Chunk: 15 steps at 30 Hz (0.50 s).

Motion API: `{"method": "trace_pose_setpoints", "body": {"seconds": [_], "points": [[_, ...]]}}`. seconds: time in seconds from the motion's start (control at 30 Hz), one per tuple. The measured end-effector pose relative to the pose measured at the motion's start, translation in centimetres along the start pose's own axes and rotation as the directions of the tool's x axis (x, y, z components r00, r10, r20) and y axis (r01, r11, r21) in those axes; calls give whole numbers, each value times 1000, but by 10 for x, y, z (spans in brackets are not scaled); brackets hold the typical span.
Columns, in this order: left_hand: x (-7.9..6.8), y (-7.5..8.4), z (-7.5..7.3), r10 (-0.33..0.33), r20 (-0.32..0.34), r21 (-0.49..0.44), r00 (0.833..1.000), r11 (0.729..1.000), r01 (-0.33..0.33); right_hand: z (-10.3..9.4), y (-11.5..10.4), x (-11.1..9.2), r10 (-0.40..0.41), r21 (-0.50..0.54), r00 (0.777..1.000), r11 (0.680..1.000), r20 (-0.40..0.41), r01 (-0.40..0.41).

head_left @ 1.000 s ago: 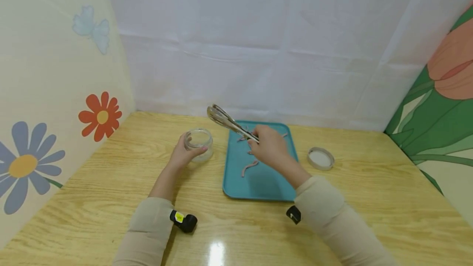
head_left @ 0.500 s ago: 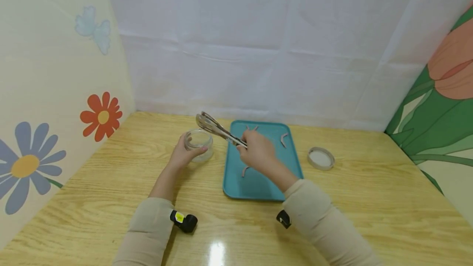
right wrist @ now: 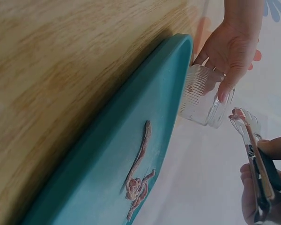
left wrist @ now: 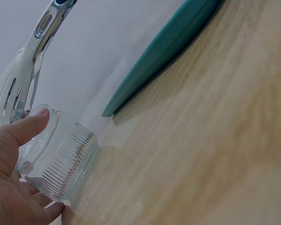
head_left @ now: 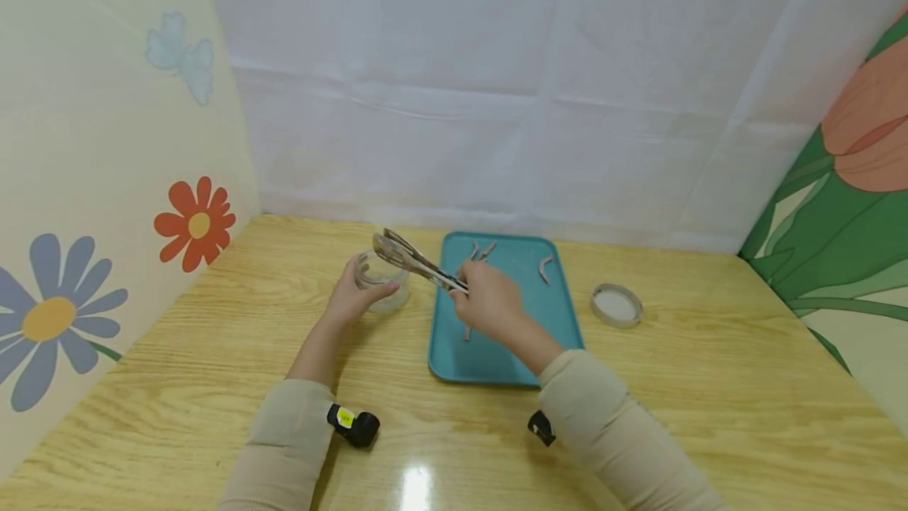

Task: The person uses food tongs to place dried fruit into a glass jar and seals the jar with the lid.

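My left hand (head_left: 346, 300) grips a clear glass jar (head_left: 392, 303) standing uncovered on the table, thumb at its rim. Ribbed glass (left wrist: 68, 161) shows on its side in the left wrist view. In my right hand (head_left: 489, 300) are metal tongs (head_left: 428, 266), their slotted heads over the jar's mouth. A small pinkish strip (right wrist: 238, 114) shows at the tong tips in the right wrist view. More pinkish, twisted strips (right wrist: 141, 152) lie on a teal tray (head_left: 511, 365); one curved strip (head_left: 545, 268) is apart at the right. My right hand hides part of the tray.
A round lid (head_left: 616, 306) with a pale middle lies right of the tray on the wooden table (head_left: 440, 448). Black wrist cameras (head_left: 358, 427) sit on both sleeves. A white cloth backdrop (head_left: 454, 101) rises behind, with flower-painted panels at both sides.
My right hand has brought the tongs left and down, from above the tray's left edge to over the jar's mouth. My left hand and the jar have stayed put.
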<state>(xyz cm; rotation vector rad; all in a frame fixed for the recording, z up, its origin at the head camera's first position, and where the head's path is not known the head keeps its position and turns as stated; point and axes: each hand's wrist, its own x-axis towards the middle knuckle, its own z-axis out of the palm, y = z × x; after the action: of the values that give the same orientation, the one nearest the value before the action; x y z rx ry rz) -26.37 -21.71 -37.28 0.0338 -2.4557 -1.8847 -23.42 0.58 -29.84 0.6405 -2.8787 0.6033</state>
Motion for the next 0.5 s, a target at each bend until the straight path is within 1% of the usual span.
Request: {"method": "trace_pose_setpoints", "body": {"seconds": [0.27, 0.5], "points": [[-1, 2, 1, 12, 2, -49, 1000, 999, -12, 2, 1, 0, 18, 26, 1000, 999, -4, -18], [-2, 2, 1, 16, 6, -52, 1000, 999, -15, 1, 1, 0, 31, 38, 1000, 999, 0, -31]]}}
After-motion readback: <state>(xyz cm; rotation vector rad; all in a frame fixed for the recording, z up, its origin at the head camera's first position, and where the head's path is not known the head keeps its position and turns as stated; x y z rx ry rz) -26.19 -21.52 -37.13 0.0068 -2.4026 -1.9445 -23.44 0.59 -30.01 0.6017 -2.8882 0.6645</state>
